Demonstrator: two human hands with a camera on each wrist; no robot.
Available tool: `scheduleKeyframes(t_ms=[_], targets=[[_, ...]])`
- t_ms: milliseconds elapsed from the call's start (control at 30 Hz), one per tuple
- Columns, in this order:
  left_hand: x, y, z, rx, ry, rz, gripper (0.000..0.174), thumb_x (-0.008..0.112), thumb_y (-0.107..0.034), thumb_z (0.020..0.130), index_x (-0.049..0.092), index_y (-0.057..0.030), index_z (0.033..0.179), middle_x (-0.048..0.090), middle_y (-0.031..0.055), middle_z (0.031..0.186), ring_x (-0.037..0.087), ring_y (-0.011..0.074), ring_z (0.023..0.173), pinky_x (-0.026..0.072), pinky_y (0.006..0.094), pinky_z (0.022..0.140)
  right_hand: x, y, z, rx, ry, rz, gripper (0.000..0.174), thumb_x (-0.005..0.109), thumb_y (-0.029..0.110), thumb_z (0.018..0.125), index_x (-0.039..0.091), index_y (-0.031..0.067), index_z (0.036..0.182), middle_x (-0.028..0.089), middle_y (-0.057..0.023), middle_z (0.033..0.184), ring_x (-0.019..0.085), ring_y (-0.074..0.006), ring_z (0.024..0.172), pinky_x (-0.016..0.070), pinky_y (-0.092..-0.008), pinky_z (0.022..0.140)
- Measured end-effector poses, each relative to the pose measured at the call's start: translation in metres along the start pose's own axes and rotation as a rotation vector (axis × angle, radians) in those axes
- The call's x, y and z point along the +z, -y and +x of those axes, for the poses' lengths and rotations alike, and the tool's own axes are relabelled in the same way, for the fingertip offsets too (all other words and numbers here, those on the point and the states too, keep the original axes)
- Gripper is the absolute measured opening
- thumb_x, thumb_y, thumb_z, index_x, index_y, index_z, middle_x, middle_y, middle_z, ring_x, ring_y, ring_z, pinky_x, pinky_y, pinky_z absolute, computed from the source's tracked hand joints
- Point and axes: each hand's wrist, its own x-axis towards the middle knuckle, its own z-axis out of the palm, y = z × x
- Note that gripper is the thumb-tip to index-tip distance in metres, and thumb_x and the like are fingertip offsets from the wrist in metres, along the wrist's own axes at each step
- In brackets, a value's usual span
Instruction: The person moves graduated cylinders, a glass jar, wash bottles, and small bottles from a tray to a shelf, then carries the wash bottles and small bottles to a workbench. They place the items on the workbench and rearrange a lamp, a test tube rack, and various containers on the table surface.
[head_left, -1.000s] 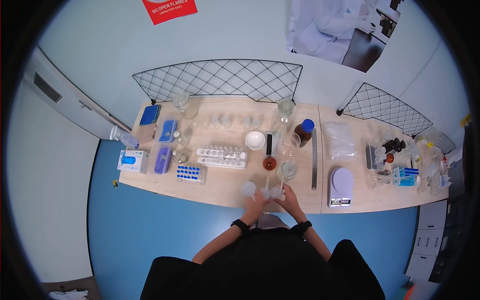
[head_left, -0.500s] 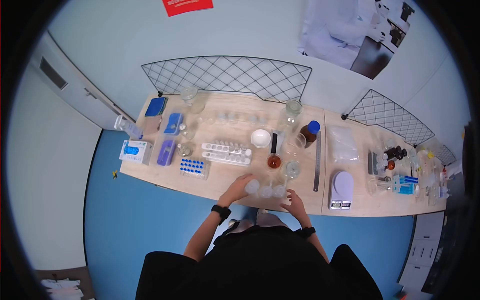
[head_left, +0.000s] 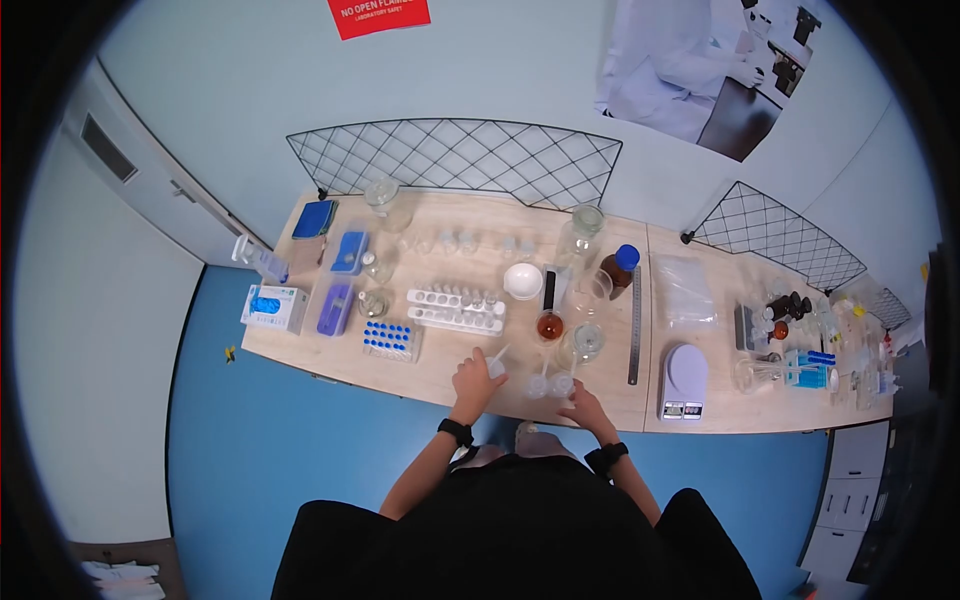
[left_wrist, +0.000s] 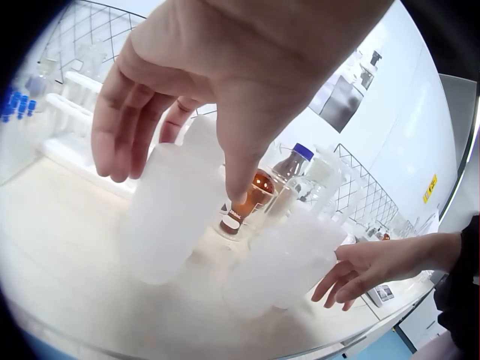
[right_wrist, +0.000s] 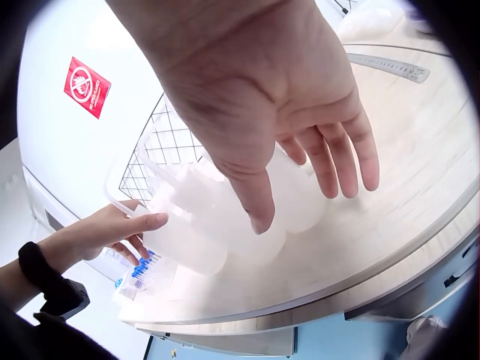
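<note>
My left hand is at a translucent white wash bottle with a slanting spout. In the left wrist view its thumb and loosely bent fingers lie to either side of the bottle's upper part. Two more wash bottles stand side by side to the right, the nearer-left one and the right one. Beside the right one is my right hand, fingers extended and thumb apart. In the right wrist view the right hand partly covers the bottles.
Behind the bottles are a round amber flask, clear glass vessels, a white bowl and a blue-capped brown bottle. A white tube rack and blue-capped tubes stand leftward. Right are a steel ruler and a scale.
The left wash bottle has shifted left, away from the other two, with my left hand beside it, and its spout has turned. My hands have moved apart. My right hand has stayed near the right bottle.
</note>
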Motion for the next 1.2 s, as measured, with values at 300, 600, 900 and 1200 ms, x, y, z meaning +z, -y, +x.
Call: scheduleKeyframes(t_ms=[300, 600, 900, 1200], targets=[[0.007, 0.005, -0.001, -0.162, 0.049, -0.107, 0.07, 0.062, -0.055, 0.061, 0.044, -0.0015, 0.103, 0.06, 0.0188, 0.07, 0.06, 0.0333, 0.064, 0.0476, 0.0419, 0.057, 0.005, 0.015, 0.011, 0.042, 0.027, -0.004, 0.069, 0.07, 0.025, 0.063, 0.033, 0.0023, 0.118, 0.057, -0.0177, 0.091, 0.056, -0.0318, 0.082, 0.045, -0.0378, 0.071], [-0.004, 0.012, 0.001, -0.091, 0.277, -0.206, 0.055, 0.06, -0.05, 0.062, 0.056, -0.0074, 0.096, 0.062, 0.0151, 0.076, 0.061, 0.0323, 0.072, 0.0482, 0.0404, 0.063, 0.008, 0.02, 0.0, 0.153, -0.041, -0.148, 0.073, 0.069, 0.033, 0.064, 0.032, 0.0013, 0.119, 0.06, -0.0193, 0.081, 0.059, -0.034, 0.075, 0.0465, -0.0394, 0.066], [0.013, 0.001, -0.006, -0.189, 0.091, -0.213, 0.059, 0.059, -0.056, 0.065, 0.052, -0.0047, 0.093, 0.06, 0.0174, 0.07, 0.06, 0.0343, 0.067, 0.0466, 0.0432, 0.057, 0.021, 0.018, 0.014, 0.04, -0.13, 0.105, 0.073, 0.068, 0.034, 0.066, 0.031, -0.0018, 0.119, 0.06, -0.0174, 0.086, 0.06, -0.0287, 0.076, 0.0471, -0.0344, 0.067], [0.01, -0.002, -0.016, -0.182, 0.043, -0.214, 0.056, 0.058, -0.053, 0.067, 0.05, -0.0089, 0.1, 0.06, 0.0185, 0.07, 0.059, 0.0358, 0.067, 0.0461, 0.045, 0.056, 0.004, 0.04, -0.002, 0.245, 0.198, -0.322, 0.054, 0.065, 0.038, 0.067, 0.049, -0.0017, 0.1, 0.06, -0.0209, 0.084, 0.058, -0.0349, 0.081, 0.0458, -0.0406, 0.071]])
